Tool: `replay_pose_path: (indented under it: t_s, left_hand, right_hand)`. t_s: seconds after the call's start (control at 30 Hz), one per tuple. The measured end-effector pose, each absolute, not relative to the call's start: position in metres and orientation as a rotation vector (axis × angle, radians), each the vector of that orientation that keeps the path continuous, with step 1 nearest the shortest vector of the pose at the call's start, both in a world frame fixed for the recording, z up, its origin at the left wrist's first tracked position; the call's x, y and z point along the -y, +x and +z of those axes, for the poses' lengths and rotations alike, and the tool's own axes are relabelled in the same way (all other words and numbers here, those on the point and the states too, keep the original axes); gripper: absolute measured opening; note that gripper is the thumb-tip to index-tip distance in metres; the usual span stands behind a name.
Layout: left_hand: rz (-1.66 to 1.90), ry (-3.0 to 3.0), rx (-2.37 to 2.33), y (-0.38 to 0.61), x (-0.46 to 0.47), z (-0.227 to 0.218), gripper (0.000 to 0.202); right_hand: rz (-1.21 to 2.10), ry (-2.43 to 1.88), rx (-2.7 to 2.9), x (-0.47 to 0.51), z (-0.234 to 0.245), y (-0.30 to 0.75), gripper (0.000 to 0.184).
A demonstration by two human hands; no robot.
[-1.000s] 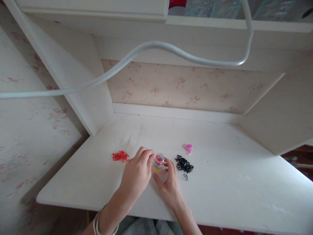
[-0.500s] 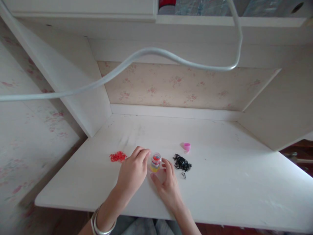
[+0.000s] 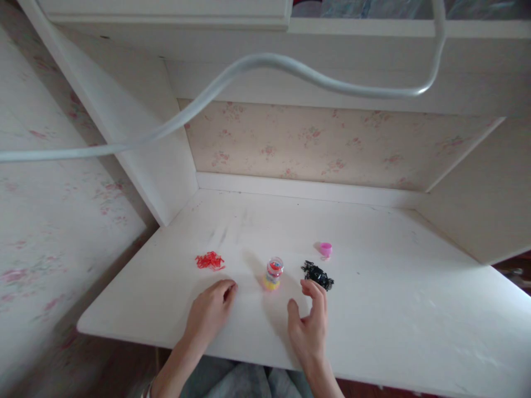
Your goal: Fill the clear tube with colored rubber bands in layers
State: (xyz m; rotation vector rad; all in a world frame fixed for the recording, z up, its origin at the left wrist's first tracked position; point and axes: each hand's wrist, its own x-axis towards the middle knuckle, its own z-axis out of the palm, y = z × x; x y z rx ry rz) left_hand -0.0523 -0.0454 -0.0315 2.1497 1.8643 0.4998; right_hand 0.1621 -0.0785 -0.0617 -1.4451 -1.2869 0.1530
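Note:
A small clear jar (image 3: 274, 273) stands upright on the white table, with red pieces showing near its mouth and yellow below. To its left lies a pile of red rubber bands (image 3: 210, 261). My left hand (image 3: 211, 310) rests nearer the front edge, its fingers curled in; whatever they might hold is hidden. My right hand (image 3: 310, 323) is open, thumb and fingers apart, apart from the jar on its right. Its fingertips are at the near edge of a pile of black rubber bands (image 3: 317, 275), partly covering it.
A small pink cup-shaped cap (image 3: 326, 249) sits behind the black pile. A thick white cable (image 3: 265, 61) crosses the upper view in front of the cabinet (image 3: 166, 14). White side panels (image 3: 136, 127) bound the table (image 3: 385, 326), with flowered wallpaper at the back.
Both hands have moved away from the jar, the left one toward me and the right one rightward to the black pile. The camera view has shifted slightly.

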Motion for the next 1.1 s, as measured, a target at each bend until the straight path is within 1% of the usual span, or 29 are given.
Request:
replay_pose_path:
  t_s: [0.07, 0.13, 0.2, 0.27, 0.33, 0.4, 0.53, 0.6, 0.67, 0.87, 1.1]
  left_hand:
    - [0.483, 2.161, -1.88, -0.053, 0.047, -0.036, 0.025]
    - [0.474, 2.194, -1.896, -0.052, 0.048, -0.037, 0.025]
    - [0.458, 2.227, -1.896, -0.051, 0.049, -0.037, 0.026]
    - [0.439, 2.254, -1.894, -0.051, 0.05, -0.038, 0.026]
    - [0.387, 2.3, -1.864, -0.053, 0.049, -0.039, 0.025]
    - [0.319, 2.343, -1.834, -0.056, 0.049, -0.042, 0.025]
    - [0.172, 2.339, -1.851, -0.06, 0.048, -0.046, 0.024]
    - [0.137, 2.329, -1.851, -0.059, 0.049, -0.045, 0.021]
    - [0.129, 2.31, -1.857, -0.057, 0.051, -0.041, 0.023]
    - [0.105, 2.267, -1.866, -0.053, 0.053, -0.028, 0.028]
    - [0.12, 2.315, -1.846, -0.054, 0.053, -0.031, 0.028]
  right_hand:
    - [0.055, -1.379, 1.271, 0.086, -0.058, 0.16, 0.024]
    - [0.05, -1.293, 1.336, 0.095, -0.048, 0.152, 0.02]
    - [0.185, -1.243, 1.454, 0.102, -0.034, 0.136, 0.017]
    - [0.418, -1.243, 1.603, 0.103, -0.018, 0.115, 0.014]
    - [0.572, -1.293, 1.72, 0.095, -0.004, 0.093, 0.016]
    - [0.623, -1.344, 1.832, 0.078, 0.003, 0.073, 0.02]
    - [0.556, -1.569, 1.995, 0.036, 0.0, 0.048, 0.023]
    - [0.539, -1.686, 2.049, 0.02, -0.005, 0.042, 0.026]
    - [0.543, -1.758, 2.076, 0.009, -0.011, 0.04, 0.027]
    - [0.587, -1.818, 2.136, -0.005, -0.02, 0.039, 0.025]
    - [0.633, -1.79, 2.143, -0.006, -0.023, 0.039, 0.025]
